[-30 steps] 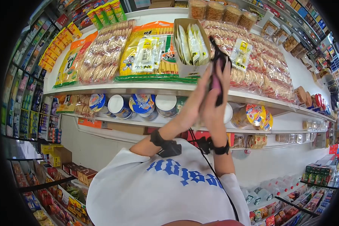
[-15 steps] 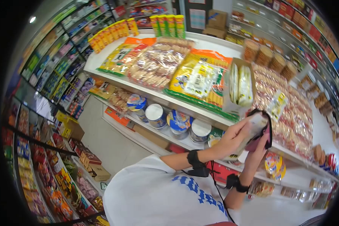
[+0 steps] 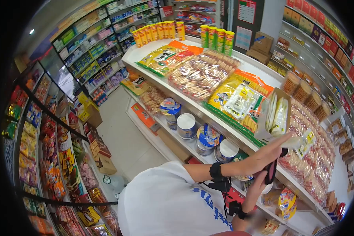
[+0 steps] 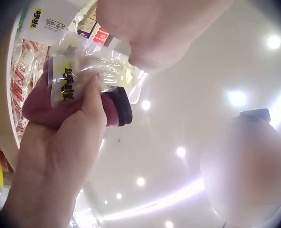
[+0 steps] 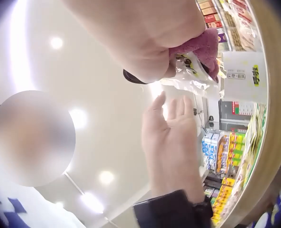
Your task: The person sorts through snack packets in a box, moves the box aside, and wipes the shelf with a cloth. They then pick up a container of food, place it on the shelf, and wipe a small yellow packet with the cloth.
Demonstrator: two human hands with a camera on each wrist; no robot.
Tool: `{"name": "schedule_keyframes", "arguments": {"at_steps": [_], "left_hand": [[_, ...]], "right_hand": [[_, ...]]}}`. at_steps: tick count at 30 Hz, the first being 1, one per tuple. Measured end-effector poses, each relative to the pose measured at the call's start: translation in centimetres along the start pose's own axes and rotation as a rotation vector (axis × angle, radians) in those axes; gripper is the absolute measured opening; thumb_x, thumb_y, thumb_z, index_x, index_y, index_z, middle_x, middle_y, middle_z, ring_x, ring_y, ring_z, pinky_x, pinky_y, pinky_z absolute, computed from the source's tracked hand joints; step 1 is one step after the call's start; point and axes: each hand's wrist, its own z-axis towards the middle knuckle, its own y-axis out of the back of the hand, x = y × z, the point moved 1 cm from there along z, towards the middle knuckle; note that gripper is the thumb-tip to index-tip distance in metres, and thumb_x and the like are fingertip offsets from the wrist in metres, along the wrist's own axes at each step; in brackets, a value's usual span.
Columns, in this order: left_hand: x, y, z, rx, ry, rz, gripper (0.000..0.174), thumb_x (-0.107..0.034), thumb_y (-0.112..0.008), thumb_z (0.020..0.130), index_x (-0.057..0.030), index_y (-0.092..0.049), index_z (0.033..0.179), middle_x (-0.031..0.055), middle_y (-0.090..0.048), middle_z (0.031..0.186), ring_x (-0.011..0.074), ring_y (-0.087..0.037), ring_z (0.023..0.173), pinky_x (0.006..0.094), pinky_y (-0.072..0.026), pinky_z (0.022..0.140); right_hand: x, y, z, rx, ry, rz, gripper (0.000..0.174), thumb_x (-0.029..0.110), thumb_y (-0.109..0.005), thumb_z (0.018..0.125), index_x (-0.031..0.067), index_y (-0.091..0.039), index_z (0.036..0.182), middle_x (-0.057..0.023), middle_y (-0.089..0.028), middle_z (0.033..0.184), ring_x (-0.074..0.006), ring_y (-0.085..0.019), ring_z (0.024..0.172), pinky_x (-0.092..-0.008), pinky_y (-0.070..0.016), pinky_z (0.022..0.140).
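My right hand [image 3: 255,190] grips a purple cloth pouch with black edging [image 3: 270,171]. In the left wrist view the thumb presses a clear packet with black lettering [image 4: 70,78] flat on the pouch. My left hand [image 5: 175,137] is apart from the pouch in the right wrist view, fingers extended and holding nothing. From the head it reaches across above the right hand, beside a white carton of similar packets [image 5: 240,76]. Another packet [image 3: 305,144] lies on the bagged crackers [image 3: 316,165] just beyond the hands.
The white display shelf [image 3: 240,143] holds yellow snack bags [image 3: 234,100] and more bagged crackers [image 3: 202,74]. Green-and-yellow canisters [image 3: 220,41] stand at its back edge. Instant noodle tubs [image 3: 187,126] fill the tier below. Snack racks [image 3: 63,165] line the aisle's left side.
The head view has swung left, so the shelf appears further right. Both hands were at the pouch and packet; now the left hand has come away with straight fingers.
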Motion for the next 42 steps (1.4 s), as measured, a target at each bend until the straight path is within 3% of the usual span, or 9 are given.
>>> {"name": "schedule_keyframes", "arguments": {"at_steps": [3, 5, 9, 10, 12, 17, 24, 27, 42], "left_hand": [[-0.7, -0.4, -0.5, 0.113, 0.332, -0.259, 0.074, -0.054, -0.03, 0.109, -0.0026, -0.016, 0.16, 0.0096, -0.035, 0.156, 0.0189, -0.033, 0.141, 0.0314, -0.0277, 0.115], [1.5, -2.3, -1.2, -0.043, 0.199, -0.266, 0.07, -0.057, -0.031, 0.107, -0.0029, -0.031, 0.15, 0.006, -0.045, 0.139, 0.0143, -0.042, 0.126, 0.029, -0.0346, 0.107], [1.7, -1.5, -0.8, -0.253, 0.213, -0.417, 0.055, -0.059, -0.045, 0.103, -0.0065, -0.052, 0.118, -0.0013, -0.055, 0.098, 0.007, -0.05, 0.086, 0.0245, -0.0419, 0.074], [0.5, -0.5, -0.2, -0.362, 0.297, -0.546, 0.051, -0.058, -0.051, 0.101, -0.0076, -0.056, 0.107, -0.0029, -0.056, 0.086, 0.0057, -0.051, 0.074, 0.0234, -0.0422, 0.064], [0.5, 1.2, 1.0, -0.599, 0.351, -0.712, 0.046, -0.055, -0.059, 0.099, -0.0085, -0.062, 0.096, -0.0038, -0.058, 0.074, 0.0052, -0.052, 0.058, 0.0229, -0.0419, 0.051], [1.2, 1.1, 0.2, -0.375, 0.276, -0.829, 0.04, -0.039, -0.064, 0.1, -0.0048, -0.062, 0.121, 0.0011, -0.069, 0.104, 0.0084, -0.064, 0.083, 0.0259, -0.0519, 0.077], [0.9, 1.2, 0.3, -0.254, 0.261, -0.548, 0.046, -0.033, -0.061, 0.103, -0.0002, -0.052, 0.133, 0.0048, -0.066, 0.112, 0.0109, -0.059, 0.102, 0.0277, -0.0494, 0.087], [1.5, 1.8, 0.5, -0.193, 0.106, 0.0, 0.04, -0.032, -0.059, 0.104, -0.0001, -0.056, 0.128, 0.0035, -0.065, 0.109, 0.0098, -0.057, 0.098, 0.0283, -0.0494, 0.084], [0.5, 4.0, 1.0, -0.218, 0.158, -0.154, 0.04, -0.016, -0.067, 0.099, -0.0015, -0.056, 0.134, 0.0029, -0.068, 0.122, 0.0085, -0.062, 0.107, 0.0269, -0.0518, 0.091]], "right_hand": [[2.7, -0.6, -0.2, -0.033, -0.012, -0.041, 0.07, 0.052, -0.031, 0.108, -0.0038, -0.038, 0.149, -0.0149, -0.049, 0.146, -0.024, -0.047, 0.132, -0.0371, -0.0349, 0.111], [4.5, -0.9, 1.0, -0.064, 0.146, -0.065, 0.077, 0.059, -0.023, 0.107, -0.0039, -0.036, 0.151, -0.0171, -0.044, 0.153, -0.0276, -0.041, 0.14, -0.0404, -0.0273, 0.117], [8.7, -2.9, 2.6, -0.044, 0.77, -0.478, 0.076, 0.056, -0.032, 0.106, -0.0048, -0.036, 0.151, -0.0197, -0.034, 0.16, -0.0358, -0.027, 0.15, -0.0466, -0.0196, 0.121], [7.5, -3.3, 2.3, 0.017, 0.779, -0.527, 0.076, 0.059, -0.03, 0.105, -0.0031, -0.047, 0.145, -0.0214, -0.034, 0.159, -0.0442, -0.023, 0.15, -0.0591, -0.0175, 0.119], [6.7, -4.8, 0.8, 0.059, 0.699, -0.35, 0.075, 0.056, -0.035, 0.106, -0.0028, -0.036, 0.152, -0.0181, -0.028, 0.163, -0.0376, -0.021, 0.152, -0.0487, -0.0166, 0.121], [5.5, -3.3, 1.9, -0.047, 0.476, -0.194, 0.061, 0.041, -0.039, 0.109, 0.0003, -0.035, 0.154, -0.0198, -0.032, 0.161, -0.0323, -0.032, 0.148, -0.044, -0.0232, 0.119], [2.4, -1.3, 3.3, -0.106, 0.046, 0.142, 0.058, 0.031, -0.056, 0.105, -0.0025, -0.04, 0.15, -0.0133, -0.057, 0.136, -0.016, -0.057, 0.117, -0.0284, -0.044, 0.099], [0.7, -0.5, 3.2, 0.041, -0.051, 0.283, 0.05, 0.021, -0.068, 0.099, -0.0057, -0.051, 0.138, -0.0117, -0.063, 0.126, -0.0148, -0.061, 0.109, -0.0288, -0.0459, 0.097], [-1.7, 3.2, 3.8, -0.156, 0.022, 0.119, 0.047, 0.019, -0.07, 0.098, -0.006, -0.054, 0.134, -0.0118, -0.063, 0.125, -0.0171, -0.06, 0.106, -0.0305, -0.05, 0.088]]}}
